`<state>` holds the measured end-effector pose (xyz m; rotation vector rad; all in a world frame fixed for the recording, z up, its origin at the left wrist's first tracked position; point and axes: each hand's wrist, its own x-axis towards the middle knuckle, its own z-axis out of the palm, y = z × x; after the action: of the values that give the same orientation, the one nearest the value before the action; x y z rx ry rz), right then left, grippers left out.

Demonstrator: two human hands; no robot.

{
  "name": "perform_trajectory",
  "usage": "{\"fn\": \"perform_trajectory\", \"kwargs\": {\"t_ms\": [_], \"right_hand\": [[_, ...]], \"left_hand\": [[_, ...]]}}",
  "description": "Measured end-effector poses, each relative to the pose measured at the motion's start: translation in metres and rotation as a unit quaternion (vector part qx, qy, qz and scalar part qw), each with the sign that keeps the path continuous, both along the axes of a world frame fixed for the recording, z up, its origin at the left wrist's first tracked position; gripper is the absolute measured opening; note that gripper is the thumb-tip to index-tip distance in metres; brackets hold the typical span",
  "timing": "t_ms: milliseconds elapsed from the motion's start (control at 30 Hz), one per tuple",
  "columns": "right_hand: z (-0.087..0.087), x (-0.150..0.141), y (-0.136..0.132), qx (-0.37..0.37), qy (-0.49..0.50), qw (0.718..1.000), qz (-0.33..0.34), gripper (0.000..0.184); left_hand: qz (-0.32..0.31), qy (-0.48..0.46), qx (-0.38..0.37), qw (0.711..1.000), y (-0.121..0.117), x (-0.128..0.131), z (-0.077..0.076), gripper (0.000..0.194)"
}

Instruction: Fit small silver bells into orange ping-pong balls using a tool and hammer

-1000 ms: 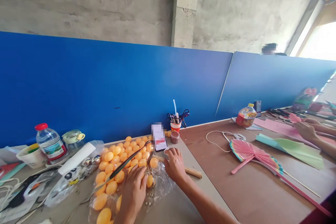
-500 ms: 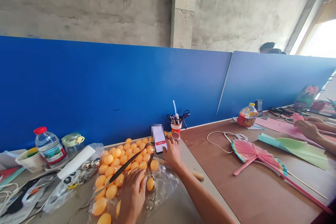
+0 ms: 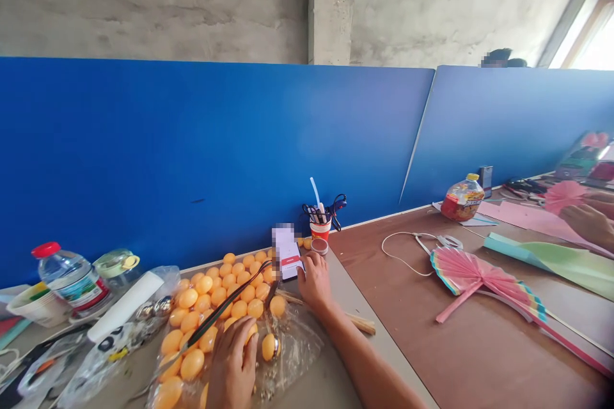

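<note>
My left hand (image 3: 233,361) rests over the lower edge of a spread of orange balls (image 3: 192,364) in clear plastic, its thumb apart from the fingers and nothing seen gripped. A dark strap (image 3: 218,310) runs across the balls. Farther forward, my right hand (image 3: 315,281) reaches to the lower right edge of a phone (image 3: 288,252) that leans upright with its screen lit. Its fingers are loosely bent, with a fingertip at the screen. Between the hands, one ball (image 3: 268,347) sits against a shiny metal edge, on a clear plastic bag (image 3: 300,339).
Wooden sticks (image 3: 361,323) lie behind my right forearm. A paper cup (image 3: 320,228) holds pens and cables near the blue partition (image 3: 240,140). Leftward stand a red-capped bottle (image 3: 71,281) and a jar (image 3: 116,266). On the right, a pink paper fan (image 3: 480,275) lies near another person's hand (image 3: 585,222).
The view has shifted slightly, and things at left sit lower and farther left. My right hand stays at the phone, and my left hand stays on the balls.
</note>
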<state>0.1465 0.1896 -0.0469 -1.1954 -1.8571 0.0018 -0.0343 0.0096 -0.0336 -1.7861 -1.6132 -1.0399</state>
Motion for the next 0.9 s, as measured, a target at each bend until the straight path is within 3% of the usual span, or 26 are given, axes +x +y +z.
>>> {"fn": "perform_trajectory", "kwargs": {"t_ms": [300, 500, 900], "right_hand": [[0.005, -0.003, -0.004, -0.047, -0.031, 0.998, 0.009, 0.028], [0.013, -0.002, -0.009, -0.121, -0.071, 0.99, 0.017, 0.029], [0.014, -0.001, -0.006, -0.18, -0.044, 0.983, 0.016, 0.039]], "left_hand": [[-0.006, -0.012, -0.001, 1.0, 0.001, 0.001, 0.0, 0.04], [-0.019, -0.052, -0.019, 0.998, 0.001, 0.001, -0.004, 0.039], [-0.011, -0.024, -0.015, 1.0, 0.001, 0.003, -0.004, 0.039]]}}
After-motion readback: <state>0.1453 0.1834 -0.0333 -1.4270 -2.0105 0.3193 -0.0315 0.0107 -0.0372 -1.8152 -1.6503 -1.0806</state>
